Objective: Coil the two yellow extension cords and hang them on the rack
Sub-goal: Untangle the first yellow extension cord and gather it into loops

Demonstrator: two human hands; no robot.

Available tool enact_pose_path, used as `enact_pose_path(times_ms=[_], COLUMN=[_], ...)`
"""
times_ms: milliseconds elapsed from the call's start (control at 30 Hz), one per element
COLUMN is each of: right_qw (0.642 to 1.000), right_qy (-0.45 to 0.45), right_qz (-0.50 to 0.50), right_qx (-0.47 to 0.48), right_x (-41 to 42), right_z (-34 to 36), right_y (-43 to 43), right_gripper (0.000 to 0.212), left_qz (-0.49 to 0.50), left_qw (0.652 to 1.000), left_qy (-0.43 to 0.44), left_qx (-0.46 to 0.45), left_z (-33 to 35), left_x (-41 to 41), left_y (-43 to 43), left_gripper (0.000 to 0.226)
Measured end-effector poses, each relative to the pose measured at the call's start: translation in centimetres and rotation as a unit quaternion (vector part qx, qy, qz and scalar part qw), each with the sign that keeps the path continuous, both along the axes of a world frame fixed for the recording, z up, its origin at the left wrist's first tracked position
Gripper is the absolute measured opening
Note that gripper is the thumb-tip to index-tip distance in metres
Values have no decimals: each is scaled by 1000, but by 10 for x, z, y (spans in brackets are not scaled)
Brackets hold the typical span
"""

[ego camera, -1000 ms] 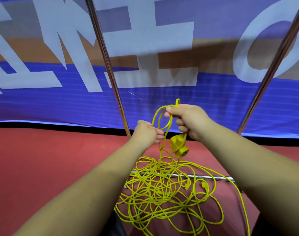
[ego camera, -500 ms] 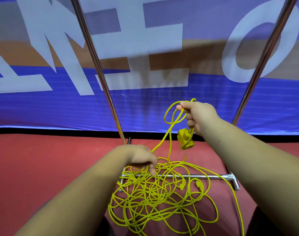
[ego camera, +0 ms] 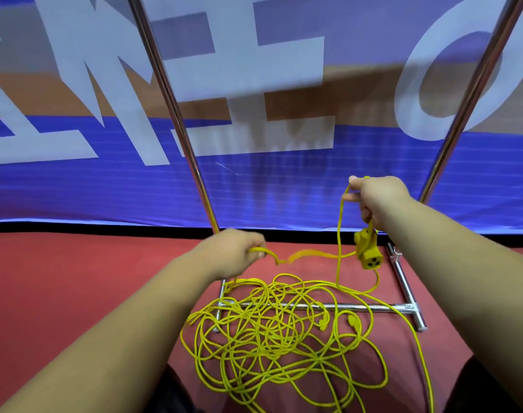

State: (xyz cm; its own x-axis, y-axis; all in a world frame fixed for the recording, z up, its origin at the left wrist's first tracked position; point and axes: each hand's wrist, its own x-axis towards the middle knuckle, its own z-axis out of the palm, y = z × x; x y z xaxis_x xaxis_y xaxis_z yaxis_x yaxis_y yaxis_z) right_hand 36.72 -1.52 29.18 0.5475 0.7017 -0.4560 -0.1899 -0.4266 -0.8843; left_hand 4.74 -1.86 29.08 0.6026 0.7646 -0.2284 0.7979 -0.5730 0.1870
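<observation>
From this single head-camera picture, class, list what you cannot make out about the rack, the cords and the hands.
1. Head view, rack: its uprights leave the top edge, so any hanging bar is unseen.
2. cord pile: tangled, so the two cords cannot be told apart.
3. cord stretch beside the left hand: motion-blurred.
4. right hand: its back hides how much cord it holds.

Rack [ego camera: 328,307]: shiny chromed metal tubing. Cords [ego camera: 272,338]: smooth yellow plastic sheath. Floor [ego camera: 75,287]: matt red, carpet-like. Banner [ego camera: 254,180]: printed cloth, slight sheen.
</observation>
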Motion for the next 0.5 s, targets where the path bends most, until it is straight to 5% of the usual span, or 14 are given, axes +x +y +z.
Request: enact_pose_path(times_ms=[67,200,367,500], right_qw=[1000,999,980,944], right_qy=[0,15,13,26], right_qz=[17,41,200,327], right_qx=[-2,20,10,-38], right_x=[-3,-16,-39,-64], right_z=[2,5,10,13], right_y=[0,-3,-10,-23], right_gripper=[24,11,14,27], left_qz=[-28,-83,11,107], left_qw=[997,974,939,933], left_qy=[-60,-186,-323,-338], left_qx=[28,-103,-119,-62], left_z=[17,48,61,61], left_x=[-1,6,17,30], left_y=[-4,-28,-38,-32], left_gripper=[10,12,5,19])
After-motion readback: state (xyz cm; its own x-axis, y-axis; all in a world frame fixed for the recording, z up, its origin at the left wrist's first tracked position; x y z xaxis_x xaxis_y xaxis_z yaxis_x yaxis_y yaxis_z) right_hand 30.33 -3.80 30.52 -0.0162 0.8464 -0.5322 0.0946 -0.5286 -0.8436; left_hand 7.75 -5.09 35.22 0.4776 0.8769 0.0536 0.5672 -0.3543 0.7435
